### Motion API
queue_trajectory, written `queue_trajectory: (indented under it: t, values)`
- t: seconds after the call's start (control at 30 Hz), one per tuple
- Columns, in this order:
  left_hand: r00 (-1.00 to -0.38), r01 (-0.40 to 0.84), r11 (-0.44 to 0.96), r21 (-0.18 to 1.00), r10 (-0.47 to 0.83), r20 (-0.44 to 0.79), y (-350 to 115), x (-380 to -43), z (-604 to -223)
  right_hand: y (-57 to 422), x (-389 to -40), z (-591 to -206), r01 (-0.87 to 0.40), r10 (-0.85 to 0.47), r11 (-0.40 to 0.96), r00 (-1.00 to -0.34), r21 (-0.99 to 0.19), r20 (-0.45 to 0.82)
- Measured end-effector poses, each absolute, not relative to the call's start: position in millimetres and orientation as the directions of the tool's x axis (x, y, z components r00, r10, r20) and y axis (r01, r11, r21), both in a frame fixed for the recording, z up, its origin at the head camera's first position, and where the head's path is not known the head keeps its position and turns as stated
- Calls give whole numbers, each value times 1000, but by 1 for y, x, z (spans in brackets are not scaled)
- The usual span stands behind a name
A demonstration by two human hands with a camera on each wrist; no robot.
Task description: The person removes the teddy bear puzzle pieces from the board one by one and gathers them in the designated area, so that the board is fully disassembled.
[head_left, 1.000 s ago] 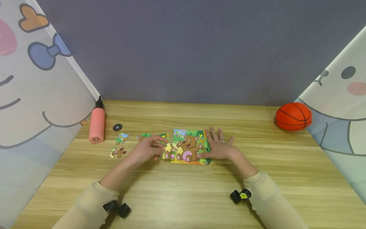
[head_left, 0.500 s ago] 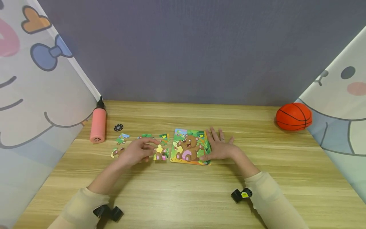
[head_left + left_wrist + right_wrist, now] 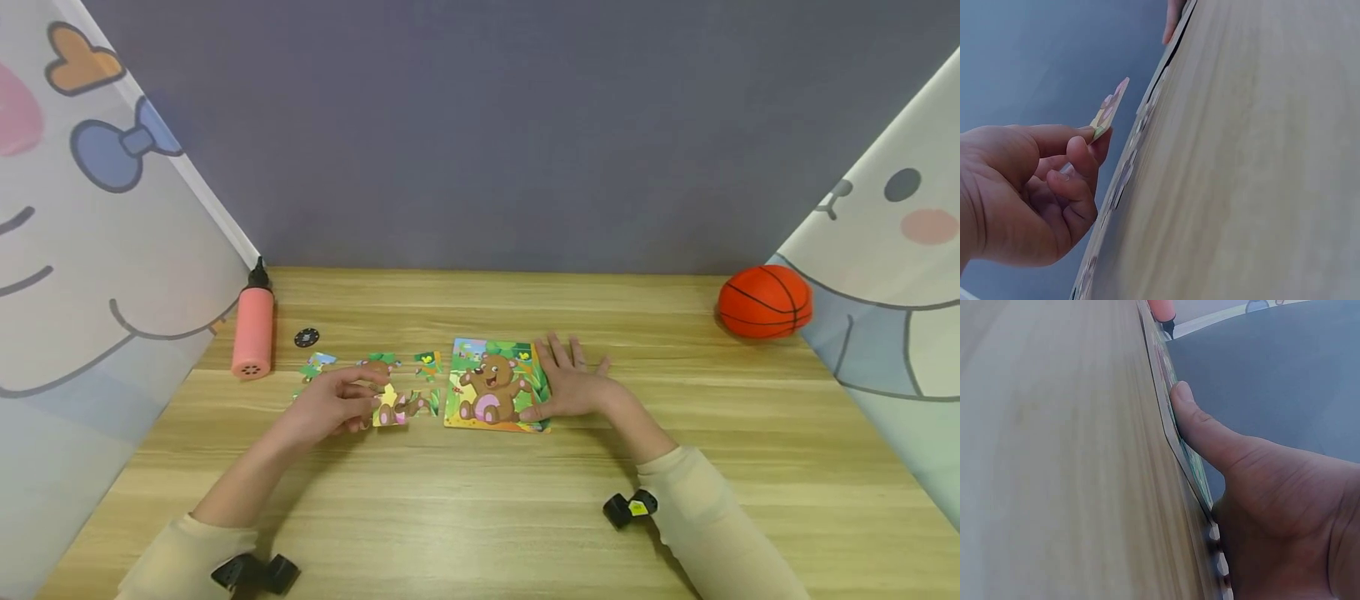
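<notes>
My left hand pinches a jigsaw piece showing a bear's foot on yellow, between thumb and fingers. In the left wrist view that piece is tilted and raised off the tabletop. Beside it lies a piece with a brown arm and green leaves; farther back are a bear-head piece and a chick corner piece. My right hand, fingers spread, rests over the right edge of the square bear picture board. Its thumb lies on the board in the right wrist view.
A sky-blue puzzle piece lies behind my left hand, which covers most of another one. At the left stand a black round chip and a pink pump bottle. A red toy basketball sits at the back right against the wall.
My left hand has carried the pinched piece leftward, away from the board, uncovering the chick and brown-arm pieces. The right hand has stayed on the board's edge.
</notes>
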State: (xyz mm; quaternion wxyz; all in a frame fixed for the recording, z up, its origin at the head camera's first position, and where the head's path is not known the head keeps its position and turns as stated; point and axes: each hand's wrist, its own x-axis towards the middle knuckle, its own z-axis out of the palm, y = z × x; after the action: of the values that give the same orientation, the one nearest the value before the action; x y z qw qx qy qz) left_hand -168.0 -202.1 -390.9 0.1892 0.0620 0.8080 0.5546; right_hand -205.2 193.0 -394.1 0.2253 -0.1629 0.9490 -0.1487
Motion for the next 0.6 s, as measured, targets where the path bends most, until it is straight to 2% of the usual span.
queue_trajectory:
  t: [0.3, 0.6]
  values:
    - [-926, -151, 371, 916, 272, -263, -226, -161, -395, 192, -206, -395, -242, -373, 905, -847, -350, -379]
    - [-935, -130, 371, 919, 262, -238, -242, -153, -394, 192, -205, -394, -238, -371, 905, -849, -353, -376]
